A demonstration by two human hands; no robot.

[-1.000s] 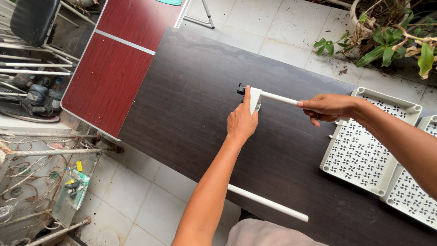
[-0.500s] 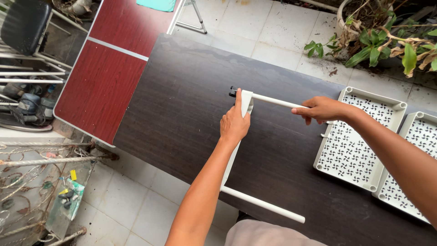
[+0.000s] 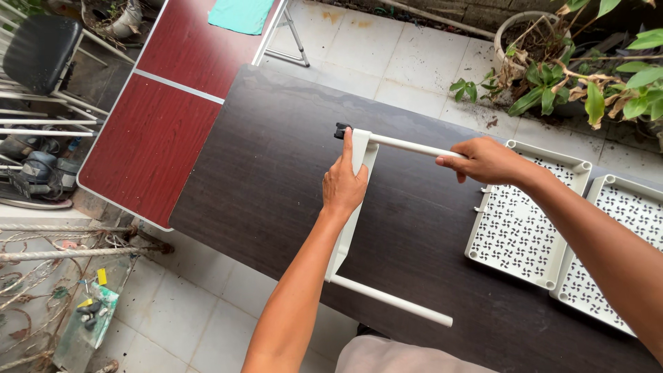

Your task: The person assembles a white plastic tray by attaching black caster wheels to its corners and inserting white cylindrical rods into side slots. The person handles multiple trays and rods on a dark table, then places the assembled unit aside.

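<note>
A white U-shaped frame lies on the dark wooden table [image 3: 262, 173]: a flat plastic side bar [image 3: 347, 228] with a white tube at each end. My left hand [image 3: 345, 181] presses on the far end of the side bar, the index finger reaching toward a small black caster [image 3: 340, 130] at its corner. My right hand [image 3: 487, 160] grips the far tube [image 3: 407, 144], which runs right from that corner. The near tube [image 3: 390, 300] sticks out to the right, untouched.
Two white perforated trays [image 3: 519, 224] [image 3: 618, 235] lie on the table's right part. A red folding table [image 3: 162, 103] with a teal cloth [image 3: 240, 14] adjoins on the left. Potted plants [image 3: 566, 76] stand beyond; a black chair [image 3: 38, 45] and metal clutter are at left.
The camera view has shifted, so the frame sits lower and nearer the middle. Both hands keep their hold on the frame's far corner and tube; the frame itself looks unmoved.
</note>
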